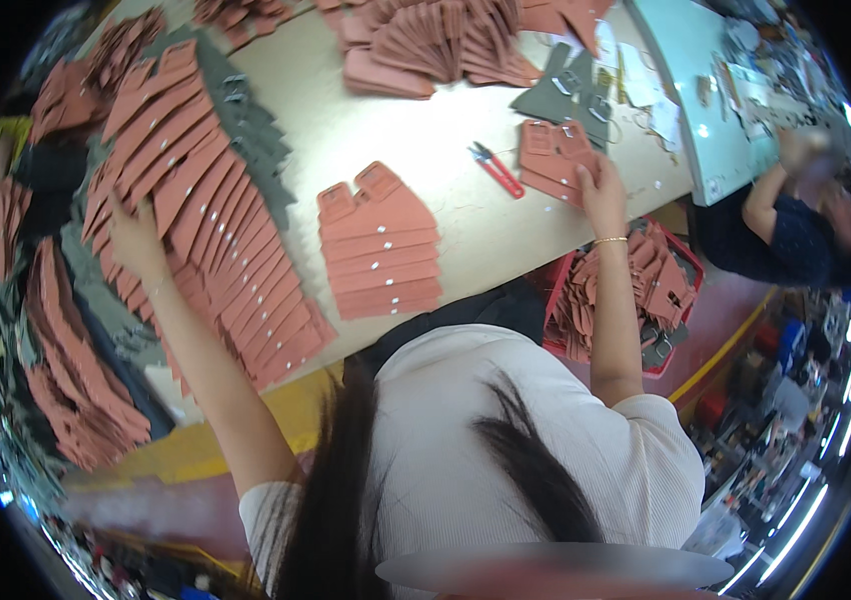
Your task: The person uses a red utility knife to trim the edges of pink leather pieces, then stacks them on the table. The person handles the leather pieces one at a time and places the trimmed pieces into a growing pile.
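My right hand (603, 195) grips a salmon-coloured flat panel (553, 170) with two square buckle-like frames along its far edge. Its thumb lies on top, while the fingers beneath are hidden. On the left, my left hand (138, 240) rests with fingers apart on a long fanned row of similar salmon panels (221, 235), each bearing small white marks. Between the hands lies a shorter overlapping row of salmon panels (381, 250). Red-handled snips (498, 172) rest on the table beside the panel in my right hand.
Fanned salmon stacks (436, 40) and dark green panels (566, 90) lie on the pale table (296, 110). More green pieces (246, 120) border the left row. A red crate (549, 325) of salmon pieces stands below my right forearm. Another person (781, 220) works at a pale-blue table (691, 110).
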`<state>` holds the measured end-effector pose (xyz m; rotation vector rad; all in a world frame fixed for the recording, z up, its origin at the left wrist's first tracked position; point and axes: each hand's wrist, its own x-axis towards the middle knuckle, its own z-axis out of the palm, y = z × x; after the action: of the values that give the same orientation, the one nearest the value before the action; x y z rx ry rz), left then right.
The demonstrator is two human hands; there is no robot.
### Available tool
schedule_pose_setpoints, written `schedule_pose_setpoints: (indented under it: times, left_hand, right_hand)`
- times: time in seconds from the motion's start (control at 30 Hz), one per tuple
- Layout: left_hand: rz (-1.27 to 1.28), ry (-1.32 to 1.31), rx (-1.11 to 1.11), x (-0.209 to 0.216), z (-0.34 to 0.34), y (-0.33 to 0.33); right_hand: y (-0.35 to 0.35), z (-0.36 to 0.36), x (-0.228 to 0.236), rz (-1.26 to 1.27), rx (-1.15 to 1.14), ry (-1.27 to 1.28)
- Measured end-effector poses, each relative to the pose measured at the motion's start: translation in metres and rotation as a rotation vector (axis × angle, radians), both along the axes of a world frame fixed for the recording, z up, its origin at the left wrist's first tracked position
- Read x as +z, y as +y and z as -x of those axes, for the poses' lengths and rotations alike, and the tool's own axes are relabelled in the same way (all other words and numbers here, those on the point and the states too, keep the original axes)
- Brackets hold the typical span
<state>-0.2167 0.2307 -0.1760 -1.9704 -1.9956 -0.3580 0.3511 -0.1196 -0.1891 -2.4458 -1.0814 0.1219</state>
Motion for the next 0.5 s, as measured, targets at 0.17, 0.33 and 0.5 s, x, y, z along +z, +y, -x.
schedule_pose_setpoints:
  times: [0.17, 0.33, 0.5]
  left_hand:
    - [-0.04, 0.016, 0.069, 0.003, -0.014, -0.012]
    - [-0.046, -0.033, 0.078, 0.006, -0.027, -0.027]
    - [-0.17, 0.031, 0.005, 0.002, -0.024, -0.038]
  right_hand:
    - [0.022, 0.031, 0.014, -0.12, 0.024, -0.3]
    - [0.057, 0.095, 0.018, -0.214, 0.531, -0.014]
    - [0.077, 0.165, 0.013, -0.034, 0.541, 0.407]
